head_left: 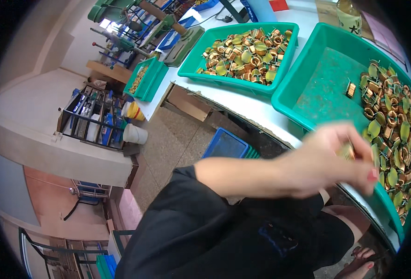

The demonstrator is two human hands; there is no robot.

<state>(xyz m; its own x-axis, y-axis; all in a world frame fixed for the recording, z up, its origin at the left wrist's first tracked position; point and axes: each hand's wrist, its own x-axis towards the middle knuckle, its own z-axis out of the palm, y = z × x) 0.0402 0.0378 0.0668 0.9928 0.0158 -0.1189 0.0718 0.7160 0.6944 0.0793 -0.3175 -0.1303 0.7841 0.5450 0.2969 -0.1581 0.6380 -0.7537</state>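
My left hand reaches in from the left, blurred by motion, over the near wall of a large green tray. Its thumb and fingers are closed around a small copper-wound coil, mostly hidden by the fingers. Inside the tray, a heap of similar toroidal coils with yellow-green discs fills the right side. One single coil lies apart on the tray bottom. My right hand is not in view.
A second green tray full of coils stands to the left on the white table. Beyond it are a green bench press and a small green bin. A clear bottle stands at the back. Below the table is a blue crate.
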